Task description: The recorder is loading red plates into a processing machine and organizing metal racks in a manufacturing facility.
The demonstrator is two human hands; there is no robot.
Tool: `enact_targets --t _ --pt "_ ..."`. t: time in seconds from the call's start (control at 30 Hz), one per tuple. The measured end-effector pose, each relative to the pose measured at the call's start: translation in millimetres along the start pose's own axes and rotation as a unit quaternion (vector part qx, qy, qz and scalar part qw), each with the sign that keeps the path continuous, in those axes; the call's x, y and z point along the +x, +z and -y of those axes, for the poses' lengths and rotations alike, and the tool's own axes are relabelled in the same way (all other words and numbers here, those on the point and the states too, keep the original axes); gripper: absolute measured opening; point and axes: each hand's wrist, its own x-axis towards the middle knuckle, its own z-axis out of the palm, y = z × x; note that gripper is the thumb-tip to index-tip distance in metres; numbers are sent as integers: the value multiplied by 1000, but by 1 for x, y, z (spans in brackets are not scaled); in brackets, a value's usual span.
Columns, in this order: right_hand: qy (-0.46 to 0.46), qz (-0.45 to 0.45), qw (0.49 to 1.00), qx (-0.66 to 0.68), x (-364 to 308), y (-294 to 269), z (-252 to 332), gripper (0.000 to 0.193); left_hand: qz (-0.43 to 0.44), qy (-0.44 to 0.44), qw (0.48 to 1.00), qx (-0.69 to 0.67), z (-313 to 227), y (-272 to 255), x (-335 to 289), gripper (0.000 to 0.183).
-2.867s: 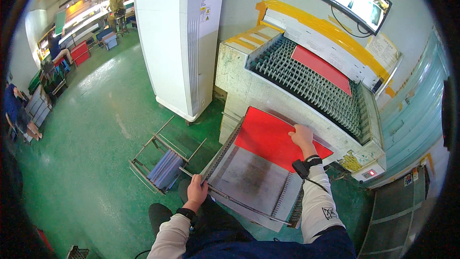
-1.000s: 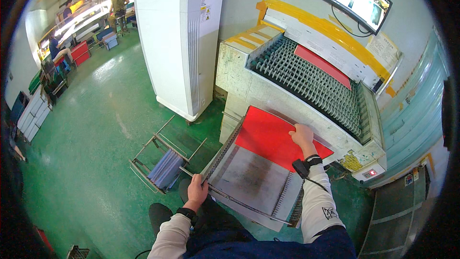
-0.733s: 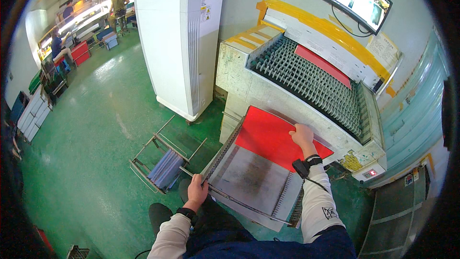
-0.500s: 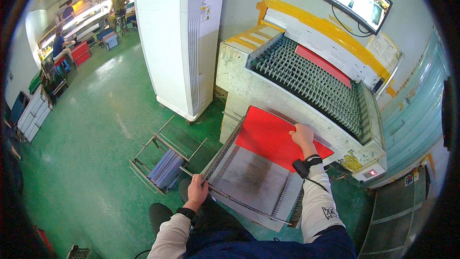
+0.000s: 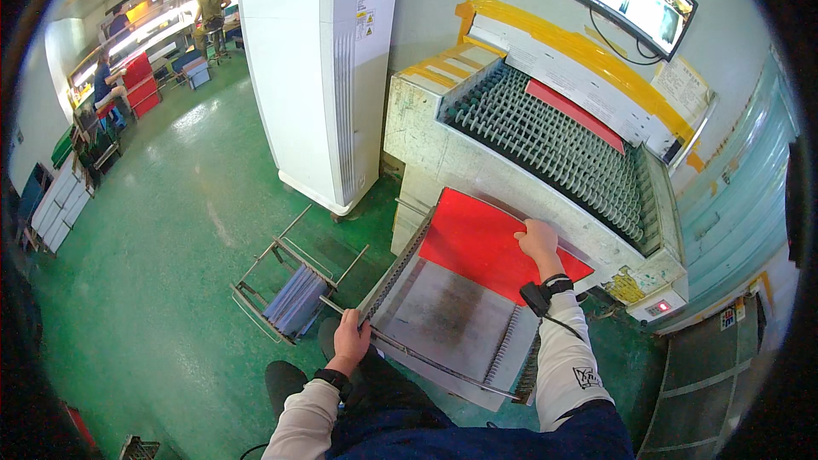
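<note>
A metal rack with toothed side rails (image 5: pixel 403 270) stands in front of me, and a bright red sheet (image 5: pixel 469 243) lies at its far end. My right hand (image 5: pixel 538 244) is closed at the sheet's far edge, thumb and fingers pinching it. At the rack's near left corner, the fingers of my left hand (image 5: pixel 350 339) are wrapped round the rail. A grey flat panel (image 5: pixel 443 307) shows inside the rack, nearer to me than the red sheet.
Beyond the rack stands a machine with rows of rollers (image 5: pixel 554 136); a red strip (image 5: pixel 575 117) lies at its slot. To the left, a smaller rack (image 5: pixel 294 298) holds several bluish panels. A tall white cabinet (image 5: pixel 311 60) stands behind it. People work far left.
My hands, the rack and the red sheet stay in place. In the far left background, a red crate now appears raised above the others beside a seated person.
</note>
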Motion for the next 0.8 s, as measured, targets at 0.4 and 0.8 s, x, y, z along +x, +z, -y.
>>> enact_targets --t 0.4,0.8 --pt "7 9 1000 -2 -1 -3 3 34 -5 1 1000 4 2 1 0 27" --pt "4 4 1000 -2 -1 -1 1 34 -16 19 1000 3 -4 -2 -1 24"
